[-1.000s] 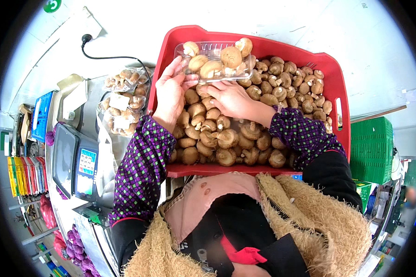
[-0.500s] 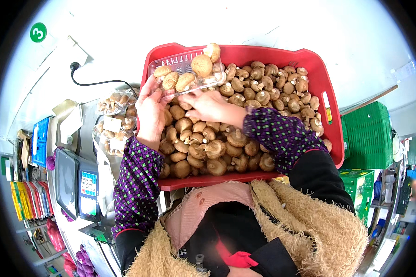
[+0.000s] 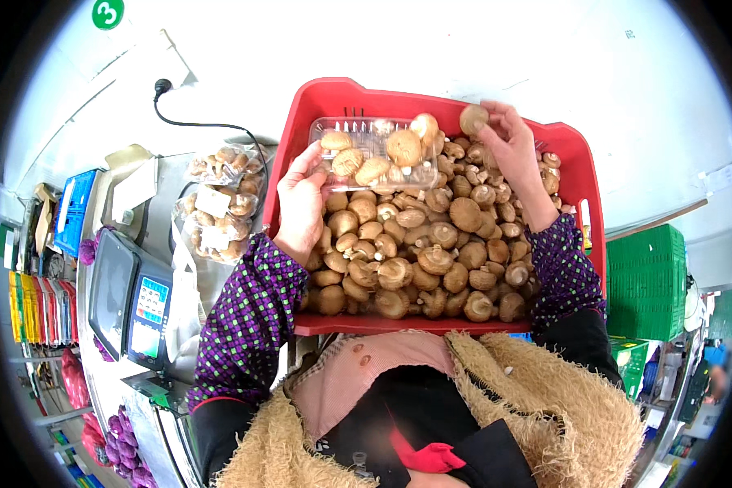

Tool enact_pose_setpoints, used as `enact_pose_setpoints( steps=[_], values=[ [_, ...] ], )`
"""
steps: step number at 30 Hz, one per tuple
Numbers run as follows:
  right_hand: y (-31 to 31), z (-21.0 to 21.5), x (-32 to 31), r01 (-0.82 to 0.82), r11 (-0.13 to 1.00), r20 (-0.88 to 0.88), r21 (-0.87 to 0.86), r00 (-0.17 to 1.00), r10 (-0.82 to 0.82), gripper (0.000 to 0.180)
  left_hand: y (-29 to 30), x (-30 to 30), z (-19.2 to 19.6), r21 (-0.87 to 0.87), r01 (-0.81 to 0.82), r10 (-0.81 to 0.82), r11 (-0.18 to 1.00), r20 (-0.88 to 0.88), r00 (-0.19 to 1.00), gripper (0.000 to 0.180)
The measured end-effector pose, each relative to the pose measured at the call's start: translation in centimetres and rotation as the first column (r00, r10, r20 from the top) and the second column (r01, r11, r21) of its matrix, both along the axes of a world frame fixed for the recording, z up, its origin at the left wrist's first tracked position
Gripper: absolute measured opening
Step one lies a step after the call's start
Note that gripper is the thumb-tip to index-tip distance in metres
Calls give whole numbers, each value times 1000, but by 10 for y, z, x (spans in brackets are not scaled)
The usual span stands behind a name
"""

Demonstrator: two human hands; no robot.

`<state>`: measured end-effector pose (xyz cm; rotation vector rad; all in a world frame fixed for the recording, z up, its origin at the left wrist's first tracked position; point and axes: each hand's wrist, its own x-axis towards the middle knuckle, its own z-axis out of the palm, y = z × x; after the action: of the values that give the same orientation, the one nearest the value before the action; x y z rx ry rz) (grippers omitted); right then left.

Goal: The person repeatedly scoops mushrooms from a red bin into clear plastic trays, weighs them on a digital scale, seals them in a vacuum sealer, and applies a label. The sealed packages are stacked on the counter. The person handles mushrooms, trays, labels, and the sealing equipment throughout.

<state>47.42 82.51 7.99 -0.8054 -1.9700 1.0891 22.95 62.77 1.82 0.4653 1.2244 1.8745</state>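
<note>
My left hand (image 3: 302, 203) is closed on the left end of a clear plastic tray (image 3: 419, 177), which it holds up over the far left part of a red crate (image 3: 464, 327). Several brown mushrooms (image 3: 372, 170) lie in the tray, most with their caps up. Above the far edge of the crate, my right hand (image 3: 510, 146) pinches a single mushroom (image 3: 473, 119) between thumb and fingers, to the right of the tray. Loose mushrooms (image 3: 435, 260) fill the crate beneath both hands.
Bagged mushrooms (image 3: 220, 215) lie on the counter left of the crate, near a scale with a keypad (image 3: 146, 305). A black cord (image 3: 211, 124) runs behind them. Green crates (image 3: 645, 281) are stacked at the right. Coloured bags (image 3: 45, 309) hang at far left.
My right hand has left the mushrooms below the tray and moved right and up, now with a mushroom in its fingers. The left hand still holds the tray. The whole view has shifted slightly.
</note>
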Motion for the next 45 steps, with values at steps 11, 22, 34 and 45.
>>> enact_pose_setpoints(
  steps=[11, 22, 34, 45],
  values=[
    [-31, -33, -76, -496, 798, 413, 343, 842, 346, 38, 14, 21, -33, -328, 124, -209, 937, -238, 949, 44],
    [-12, -27, -85, -665, 728, 696, 167, 602, 391, 36, 4, 14, -4, -501, -145, -420, 853, -825, 379, 46],
    [-11, 21, -27, -416, 883, 517, 218, 816, 257, 31, 12, 25, 2, -342, 69, -347, 937, -898, 271, 39],
    [-52, -11, 63, -361, 900, 736, 245, 673, 70, 59, 31, 14, 2, -358, 230, -409, 905, -880, 240, 47]
  ],
)
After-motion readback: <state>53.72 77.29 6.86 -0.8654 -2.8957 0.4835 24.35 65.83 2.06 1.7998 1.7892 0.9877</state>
